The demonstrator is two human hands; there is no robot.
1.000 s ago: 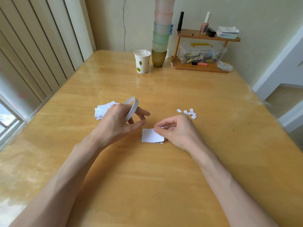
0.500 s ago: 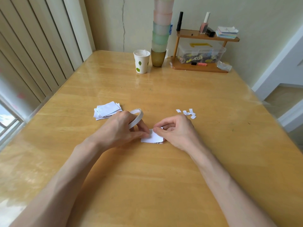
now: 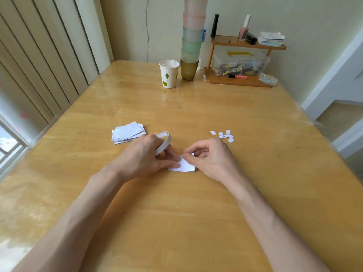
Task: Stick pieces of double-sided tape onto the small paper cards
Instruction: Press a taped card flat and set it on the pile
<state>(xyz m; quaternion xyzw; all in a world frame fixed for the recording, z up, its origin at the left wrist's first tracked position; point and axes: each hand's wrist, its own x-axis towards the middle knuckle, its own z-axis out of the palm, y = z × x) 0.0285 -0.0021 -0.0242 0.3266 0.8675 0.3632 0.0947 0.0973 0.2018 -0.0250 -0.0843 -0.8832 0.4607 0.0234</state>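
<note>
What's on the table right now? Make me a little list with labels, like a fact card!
Left hand: holds the tape roll, fingertips touching the card
Right hand: pinches the card's top edge
Card spot: flat on the table, between both hands
Spare cards: a stack beyond the left hand
Paper bits: scattered beyond the right hand
Far end: paper cup with leaf print, next to a tower of cups
</note>
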